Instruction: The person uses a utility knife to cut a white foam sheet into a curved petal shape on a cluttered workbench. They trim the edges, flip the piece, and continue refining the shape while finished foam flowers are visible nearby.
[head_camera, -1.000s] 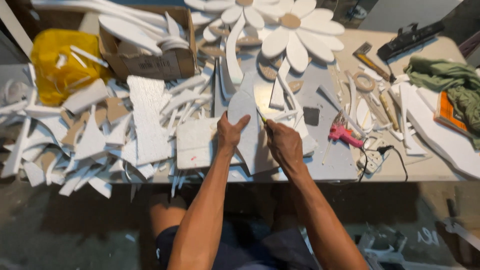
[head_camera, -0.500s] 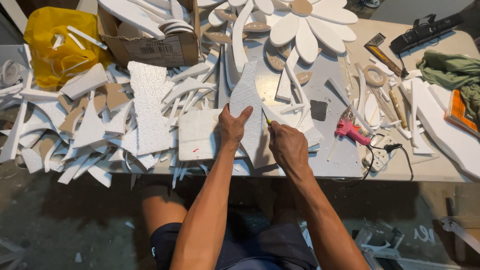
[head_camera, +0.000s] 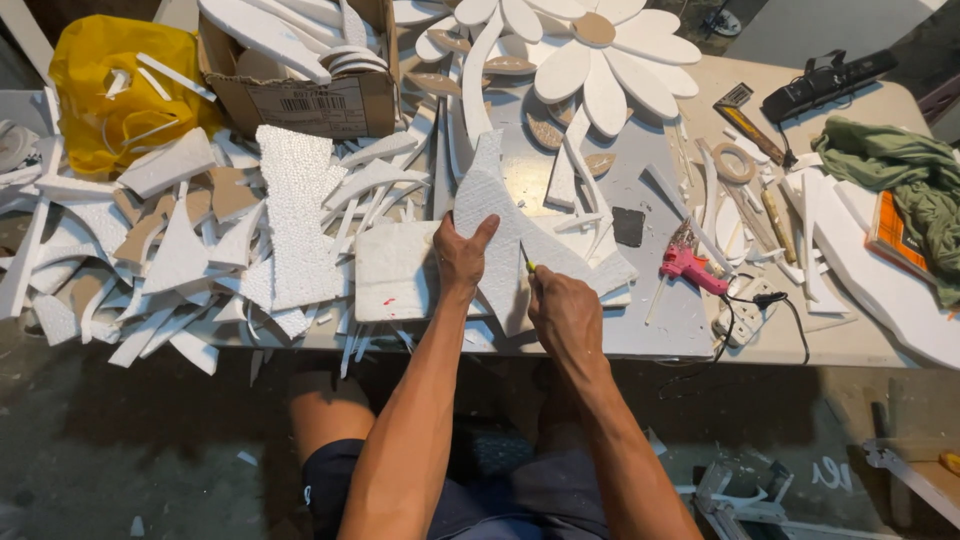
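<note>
A pointed white foam piece (head_camera: 495, 205) lies on the table (head_camera: 650, 335) in front of me. My left hand (head_camera: 462, 255) presses down on it, thumb and fingers spread over its lower part. My right hand (head_camera: 563, 312) is closed around a small knife with a yellow handle (head_camera: 528, 264), its blade touching the foam's right edge. A square white foam slab (head_camera: 395, 270) lies under the piece, left of my left hand.
Several white foam offcuts (head_camera: 180, 250) pile up at the left. A yellow bag (head_camera: 110, 90) and a cardboard box (head_camera: 310, 100) stand behind them. A big foam flower (head_camera: 590, 45) lies at the back, a pink glue gun (head_camera: 690, 265) and green cloth (head_camera: 900, 170) at the right.
Both hands stay on the foam piece; my right hand with the knife has edged slightly down along its right edge. The camera has tilted a little.
</note>
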